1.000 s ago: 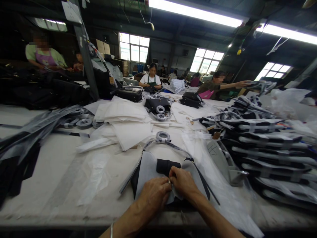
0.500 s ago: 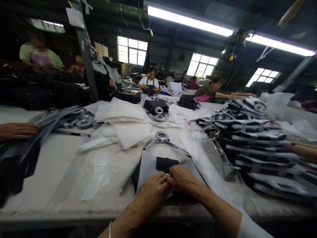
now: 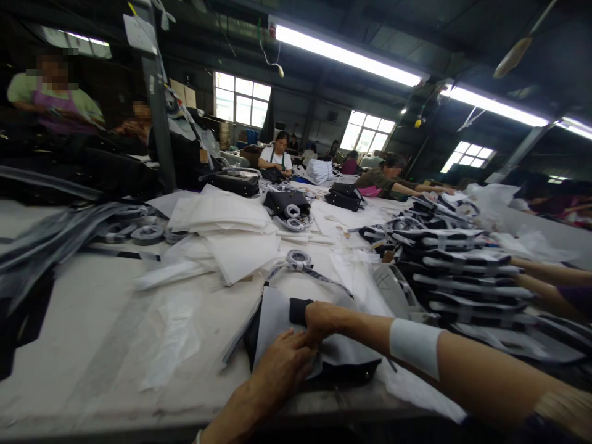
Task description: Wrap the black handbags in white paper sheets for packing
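A black handbag [image 3: 345, 372] lies at the table's front edge, its front covered by a pale grey sheet [image 3: 272, 314]. A black closure tab [image 3: 298, 310] shows through at the middle of that sheet. My left hand [image 3: 287, 361] rests on the sheet, fingers stretched out and lying flat. Right beside it, my right hand [image 3: 326, 322] is closed, fingers curled at the tab's lower end; its fingertips are partly hidden. Behind the bag arches its wrapped strap [image 3: 324, 276], with a coiled, plastic-wrapped roll [image 3: 298, 258] at the top.
Stacked white sheets [image 3: 222, 216] lie beyond the bag. To the right stands a tall pile of wrapped black bags [image 3: 467, 271], with another person's arms [image 3: 546, 280] behind it. Plastic-covered black pieces [image 3: 55, 246] lie left. Several co-workers sit or stand farther back.
My right forearm has swung outward to the right, and its hand has shifted slightly up over the tab. My left hand stays on the sheet. A co-worker's hand at far left is gone from view.
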